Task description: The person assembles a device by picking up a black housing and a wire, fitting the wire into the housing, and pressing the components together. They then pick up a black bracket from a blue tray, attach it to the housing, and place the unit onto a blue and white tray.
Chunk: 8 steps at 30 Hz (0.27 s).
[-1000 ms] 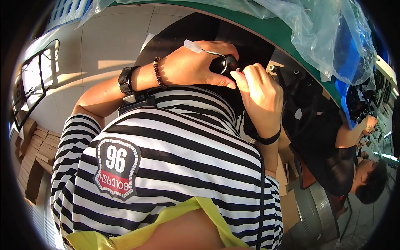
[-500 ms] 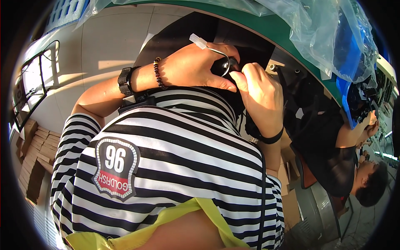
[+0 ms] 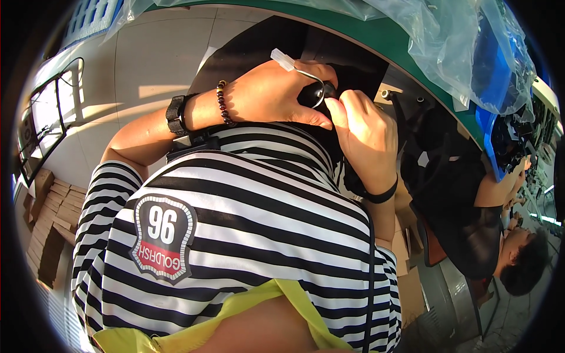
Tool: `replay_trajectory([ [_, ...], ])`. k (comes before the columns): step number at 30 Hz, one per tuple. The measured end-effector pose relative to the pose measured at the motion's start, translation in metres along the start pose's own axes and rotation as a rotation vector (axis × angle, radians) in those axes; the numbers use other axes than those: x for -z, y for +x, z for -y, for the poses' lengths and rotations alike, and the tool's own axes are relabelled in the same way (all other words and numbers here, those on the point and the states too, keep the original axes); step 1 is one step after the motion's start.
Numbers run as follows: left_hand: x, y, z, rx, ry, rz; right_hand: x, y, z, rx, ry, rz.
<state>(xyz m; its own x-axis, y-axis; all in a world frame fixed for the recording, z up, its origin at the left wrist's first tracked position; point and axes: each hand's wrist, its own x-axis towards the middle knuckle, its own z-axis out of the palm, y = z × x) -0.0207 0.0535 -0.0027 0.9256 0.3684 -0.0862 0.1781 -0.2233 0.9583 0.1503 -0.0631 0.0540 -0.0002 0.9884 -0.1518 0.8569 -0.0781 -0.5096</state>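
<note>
My left hand (image 3: 273,94) is curled round a small glossy black part (image 3: 322,92), most of which its fingers and the dark background hide. From that part a thin cable (image 3: 322,99) arcs back over the hand to a white plastic connector (image 3: 282,59) above the knuckles. My right hand (image 3: 368,126) is closed at the right side of the black part, thumb and fingers pinched together. What sits in that pinch is hidden. Both hands are held close in front of my striped shirt, nearly touching each other.
A green table edge (image 3: 376,38) curves beyond my hands, with clear plastic bags (image 3: 441,53) and a blue bin (image 3: 489,141) on it. At the right a person in black (image 3: 459,217) sits close by. Stacked cardboard (image 3: 56,209) stands on the left.
The white connector has shifted slightly right. My right hand has turned a little, its thumb tip drawn slightly back from the black part. My left hand keeps its hold.
</note>
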Motion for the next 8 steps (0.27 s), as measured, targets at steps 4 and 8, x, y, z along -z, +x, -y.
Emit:
replay_trajectory([
  [4,-0.001,-0.002,-0.003,0.029,-0.061,-0.014,0.005,-0.003,-0.002,-0.040,-0.037,0.031],
  [8,-0.001,-0.002,-0.003,0.054,-0.060,0.003,0.013,-0.003,0.004,0.022,0.045,-0.033],
])
